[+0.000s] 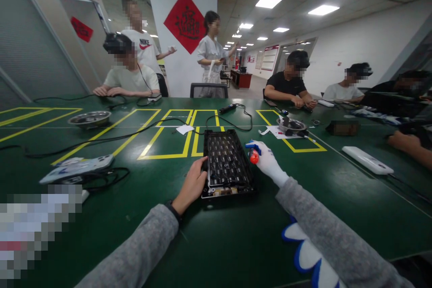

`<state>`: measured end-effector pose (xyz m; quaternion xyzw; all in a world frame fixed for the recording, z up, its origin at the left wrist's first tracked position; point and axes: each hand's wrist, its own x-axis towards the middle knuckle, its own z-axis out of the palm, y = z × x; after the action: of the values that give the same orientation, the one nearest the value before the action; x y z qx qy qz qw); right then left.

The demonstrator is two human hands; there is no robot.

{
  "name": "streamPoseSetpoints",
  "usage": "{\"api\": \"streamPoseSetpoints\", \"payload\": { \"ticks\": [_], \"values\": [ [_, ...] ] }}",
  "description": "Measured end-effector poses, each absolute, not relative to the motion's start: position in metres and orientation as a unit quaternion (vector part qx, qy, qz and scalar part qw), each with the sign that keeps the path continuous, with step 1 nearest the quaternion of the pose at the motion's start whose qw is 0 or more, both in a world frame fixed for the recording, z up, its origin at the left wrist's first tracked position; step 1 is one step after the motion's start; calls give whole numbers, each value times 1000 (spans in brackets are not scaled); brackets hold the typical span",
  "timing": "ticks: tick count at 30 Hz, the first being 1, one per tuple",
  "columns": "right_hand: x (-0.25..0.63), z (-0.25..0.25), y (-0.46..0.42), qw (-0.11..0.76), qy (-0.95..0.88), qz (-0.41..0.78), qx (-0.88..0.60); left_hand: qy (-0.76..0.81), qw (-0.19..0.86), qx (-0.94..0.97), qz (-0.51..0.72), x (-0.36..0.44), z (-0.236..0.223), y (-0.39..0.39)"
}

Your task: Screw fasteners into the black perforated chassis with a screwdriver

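A black rectangular tray-like case (226,157) lies on the green table, with rows of dark, shiny parts inside and a brownish strip at its near end. My bare left hand (194,182) grips its left edge, thumb near the rim. To the right of the case is my right hand (269,164), in a white glove with blue fingertips. Its fingers are closed on a small thing with a round red end (254,156); the rest of it is hidden, so its kind is unclear. Below my right sleeve lies a blue-and-white scalloped item (307,252).
Metal bowls stand at left (89,119) and right (292,124), the right one near small tools and paper. A white power strip (367,160), a black cable (135,131), a phone-like device (77,167) and a dark box (342,128) lie about. Several people sit or stand around the table.
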<state>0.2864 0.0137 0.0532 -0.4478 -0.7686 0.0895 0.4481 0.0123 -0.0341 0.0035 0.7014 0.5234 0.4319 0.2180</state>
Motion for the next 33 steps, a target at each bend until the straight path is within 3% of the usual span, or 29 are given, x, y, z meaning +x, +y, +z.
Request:
{"api": "streamPoseSetpoints", "payload": {
  "ticks": [5, 7, 14, 21, 33],
  "values": [
    [314, 63, 34, 242, -873, 113, -409, 525, 215, 701, 431, 11, -2, -31],
    [320, 60, 37, 201, -882, 121, -408, 523, 216, 701, 435, 11, -3, -30],
    [316, 43, 29, 190, -890, 127, -394, 526, 217, 701, 431, 11, -1, -32],
    [303, 77, 39, 245, -861, 77, -439, 532, 209, 705, 420, 12, 3, -33],
    [235, 69, 40, 58, -876, -28, -478, 538, 208, 708, 408, 12, 4, -35]
  ]
}}
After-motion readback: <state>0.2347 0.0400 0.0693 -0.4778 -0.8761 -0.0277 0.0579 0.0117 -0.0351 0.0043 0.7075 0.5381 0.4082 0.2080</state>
